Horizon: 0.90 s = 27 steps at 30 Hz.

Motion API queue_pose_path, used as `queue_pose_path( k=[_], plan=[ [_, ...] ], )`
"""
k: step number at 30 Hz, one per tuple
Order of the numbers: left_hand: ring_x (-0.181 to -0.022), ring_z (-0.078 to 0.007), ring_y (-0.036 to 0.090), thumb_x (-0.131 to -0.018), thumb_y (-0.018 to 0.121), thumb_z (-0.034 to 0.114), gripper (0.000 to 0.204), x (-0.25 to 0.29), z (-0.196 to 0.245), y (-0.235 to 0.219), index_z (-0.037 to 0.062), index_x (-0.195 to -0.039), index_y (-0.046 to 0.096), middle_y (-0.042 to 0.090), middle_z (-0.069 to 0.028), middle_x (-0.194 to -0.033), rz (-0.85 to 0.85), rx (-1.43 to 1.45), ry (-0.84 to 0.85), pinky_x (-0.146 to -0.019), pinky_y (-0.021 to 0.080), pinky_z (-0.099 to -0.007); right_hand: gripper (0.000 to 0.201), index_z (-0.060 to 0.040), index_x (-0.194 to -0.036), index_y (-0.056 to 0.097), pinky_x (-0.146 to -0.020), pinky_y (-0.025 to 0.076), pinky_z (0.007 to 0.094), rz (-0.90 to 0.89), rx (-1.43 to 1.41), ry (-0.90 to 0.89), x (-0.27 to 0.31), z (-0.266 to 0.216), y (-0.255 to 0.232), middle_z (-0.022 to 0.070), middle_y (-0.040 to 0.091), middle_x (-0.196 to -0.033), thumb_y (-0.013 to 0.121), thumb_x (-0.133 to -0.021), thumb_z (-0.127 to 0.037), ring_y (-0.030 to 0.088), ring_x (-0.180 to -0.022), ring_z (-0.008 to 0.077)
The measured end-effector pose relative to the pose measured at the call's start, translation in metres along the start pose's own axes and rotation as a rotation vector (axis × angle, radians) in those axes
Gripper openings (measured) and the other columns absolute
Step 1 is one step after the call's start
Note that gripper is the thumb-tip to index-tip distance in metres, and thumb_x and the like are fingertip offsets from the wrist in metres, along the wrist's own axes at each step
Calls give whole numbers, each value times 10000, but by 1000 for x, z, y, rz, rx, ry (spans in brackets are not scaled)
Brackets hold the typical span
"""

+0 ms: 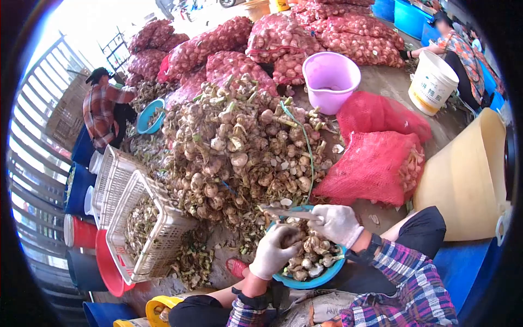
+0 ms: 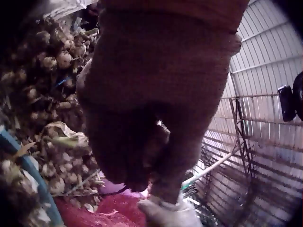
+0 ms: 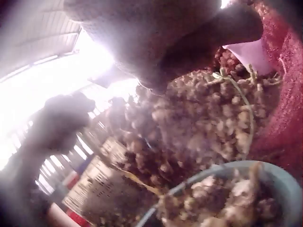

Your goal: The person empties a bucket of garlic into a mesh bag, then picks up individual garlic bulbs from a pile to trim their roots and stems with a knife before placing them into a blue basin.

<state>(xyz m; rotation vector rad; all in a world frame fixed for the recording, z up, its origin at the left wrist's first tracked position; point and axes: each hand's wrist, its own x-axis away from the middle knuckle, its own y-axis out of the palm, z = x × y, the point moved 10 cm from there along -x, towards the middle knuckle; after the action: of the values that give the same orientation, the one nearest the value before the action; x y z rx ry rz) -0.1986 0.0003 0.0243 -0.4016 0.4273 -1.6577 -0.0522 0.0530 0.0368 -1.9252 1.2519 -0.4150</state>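
My gloved left hand (image 1: 275, 250) is over the left side of a blue basin (image 1: 316, 284), its fingers curled round what looks like a garlic bulb, mostly hidden by the glove. The left wrist view shows a little of that bulb (image 2: 158, 139) between the thumb and fingers of the dark left hand (image 2: 156, 75). To its right, my gloved right hand (image 1: 338, 224) grips a flat blade-like tool (image 1: 289, 212) pointing left above the basin. The right hand (image 3: 156, 38) fills the top of the right wrist view. Loose garlic bulbs (image 1: 313, 248) lie in the basin.
A tall garlic heap (image 1: 234, 147) rises beyond the basin. White crates (image 1: 163, 240) stand left, red net bags (image 1: 376, 169) and a beige tub (image 1: 463, 180) right. A purple bucket (image 1: 331, 82) stands behind. Two people sit farther off, left and right.
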Motion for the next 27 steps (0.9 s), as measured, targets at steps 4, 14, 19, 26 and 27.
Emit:
queue_pose_path(
  k=[4, 14, 19, 26, 27],
  plan=[
    [-896, -321, 610, -655, 693, 60, 182, -3, 43, 7, 93, -834, 691, 645, -91, -944, 37, -455, 259, -805, 508, -407, 212, -174, -870, 639, -598, 513, 442, -59, -104, -86, -4, 8, 19, 101, 653, -745, 655, -842, -383, 659, -715, 323],
    [-886, -223, 624, -665, 631, -16, 116, -26, -27, 23, 13, -774, 658, 651, -92, -915, -104, 311, -53, -828, 494, -307, 207, -129, -823, 628, -569, 507, 418, 7, -265, 282, 9, 53, -2, 112, 639, -704, 717, -812, -316, 648, -677, 329],
    [-815, -241, 562, -668, 593, 49, 103, -43, -32, 9, 6, -608, 521, 579, -99, -822, 71, 935, -211, -798, 447, -337, 243, -129, -880, 644, -612, 518, 431, -123, -246, 211, -6, 47, 34, 134, 649, -749, 688, -828, -362, 649, -715, 347],
    [-940, -244, 597, -759, 661, 130, 153, -27, -46, 23, -21, -750, 635, 645, -130, -942, -308, 837, -384, -890, 469, -369, 260, -127, -889, 654, -610, 520, 439, -79, -168, 429, 8, 106, 36, 141, 657, -700, 686, -836, -380, 667, -699, 343],
    [-1026, -278, 626, -790, 701, 206, 264, -19, -65, 48, -19, -925, 678, 659, -176, -1075, -490, 600, -516, -860, 507, -371, 250, -111, -861, 641, -583, 506, 417, -43, -233, 467, 8, 109, 31, 136, 640, -673, 730, -809, -339, 662, -664, 326]
  ],
)
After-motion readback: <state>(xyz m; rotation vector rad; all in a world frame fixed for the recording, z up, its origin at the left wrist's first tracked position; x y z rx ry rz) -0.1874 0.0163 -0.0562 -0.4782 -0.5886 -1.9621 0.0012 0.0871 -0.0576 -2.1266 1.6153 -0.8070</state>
